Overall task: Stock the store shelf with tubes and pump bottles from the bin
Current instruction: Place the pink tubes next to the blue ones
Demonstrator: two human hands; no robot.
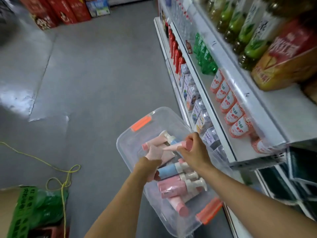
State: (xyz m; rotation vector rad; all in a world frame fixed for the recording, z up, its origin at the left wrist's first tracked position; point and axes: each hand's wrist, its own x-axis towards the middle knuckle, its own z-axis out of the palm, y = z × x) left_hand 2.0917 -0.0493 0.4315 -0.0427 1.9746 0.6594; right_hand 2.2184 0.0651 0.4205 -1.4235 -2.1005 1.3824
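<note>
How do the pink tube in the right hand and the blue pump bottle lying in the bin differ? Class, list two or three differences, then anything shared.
1. The pink tube is pink with a flat round cap; the blue pump bottle is blue with a white pump head.
2. The tube is gripped by the right hand above the bin; the bottle lies loose inside.
3. The tube tapers flat; the bottle is cylindrical.

Both point sideways.

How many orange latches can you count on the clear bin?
2: one orange latch on the far end of the clear bin, the other orange latch on its near end. None appear hidden.
</note>
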